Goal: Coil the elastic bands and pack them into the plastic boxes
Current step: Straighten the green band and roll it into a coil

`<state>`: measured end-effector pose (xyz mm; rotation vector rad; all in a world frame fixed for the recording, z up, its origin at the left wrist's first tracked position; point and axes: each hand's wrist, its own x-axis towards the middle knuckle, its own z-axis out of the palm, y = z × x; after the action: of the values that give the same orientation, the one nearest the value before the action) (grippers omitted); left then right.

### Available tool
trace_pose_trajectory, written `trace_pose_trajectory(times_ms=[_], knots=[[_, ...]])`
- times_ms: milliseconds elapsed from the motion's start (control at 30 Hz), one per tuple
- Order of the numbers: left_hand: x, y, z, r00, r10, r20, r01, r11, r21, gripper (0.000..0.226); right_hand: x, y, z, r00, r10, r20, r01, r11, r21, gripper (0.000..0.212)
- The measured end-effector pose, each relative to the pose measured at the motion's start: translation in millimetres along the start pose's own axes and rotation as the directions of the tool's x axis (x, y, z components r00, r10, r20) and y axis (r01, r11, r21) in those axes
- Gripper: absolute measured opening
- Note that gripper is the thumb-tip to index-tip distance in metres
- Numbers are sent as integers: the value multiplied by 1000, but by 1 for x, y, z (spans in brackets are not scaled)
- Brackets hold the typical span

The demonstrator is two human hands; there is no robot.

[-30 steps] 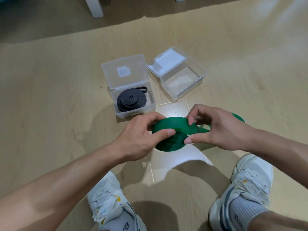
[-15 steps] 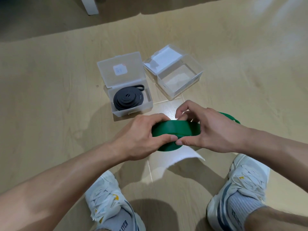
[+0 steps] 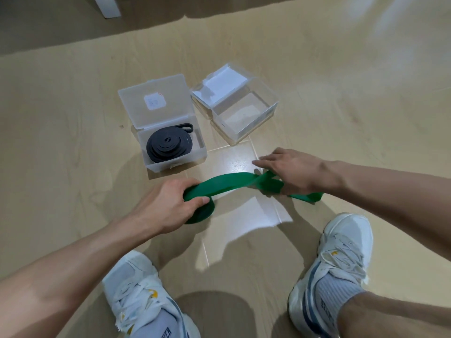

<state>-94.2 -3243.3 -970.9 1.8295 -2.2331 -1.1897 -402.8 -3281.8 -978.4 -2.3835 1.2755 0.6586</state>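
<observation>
the left sock (image 3: 168,334) shows the letters "ver"; the right sock's (image 3: 328,311) lettering is too blurred.

The floor (image 3: 61,118) is pale, wood-patterned, with thin tile seams crossing near the middle and a glossy sheen where light falls on it. A bright patch of light (image 3: 253,215) lies on the tiles between the feet, and softer shadows spread around it. Along the top edge the floor turns darker, in shade, and a white furniture leg (image 3: 109,7) stands there. At the bottom are two white sneakers, the left shoe (image 3: 136,289) and the right shoe (image 3: 341,259), both with white laces and blue-grey trim, worn with grey socks that carry dark lettering.
</observation>
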Motion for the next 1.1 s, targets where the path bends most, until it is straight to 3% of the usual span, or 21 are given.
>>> trace_pose_trajectory(times_ms=[133,267,333,467,600,833,1000,1100], knots=[[2,-7,1,996,-94,3,94,991,-91,17,3,4,-5,996,61,63,-57,997,-56,83],[5,-9,-3,991,-134,-11,131,979,-159,19,2,7,-12,982,175,68,-166,979,-118,26],[7,-13,-6,987,-160,-17,154,971,-184,20,0,19,-14,953,270,140,-248,956,-155,14],[4,-23,-8,979,-203,-9,197,960,-198,21,-10,49,0,887,361,287,-318,930,-186,30],[2,-36,-4,960,-281,12,277,934,-225,16,-20,65,14,927,320,196,-313,947,-68,33],[-1,-46,4,907,-409,95,419,861,-288,19,-25,67,33,946,321,33,-321,947,-11,41],[-2,-49,3,884,-455,110,460,801,-384,7,-31,59,32,950,311,-21,-308,948,82,21],[-2,-50,1,886,-452,102,448,782,-433,11,-37,63,36,930,347,-117,-349,937,10,22]])
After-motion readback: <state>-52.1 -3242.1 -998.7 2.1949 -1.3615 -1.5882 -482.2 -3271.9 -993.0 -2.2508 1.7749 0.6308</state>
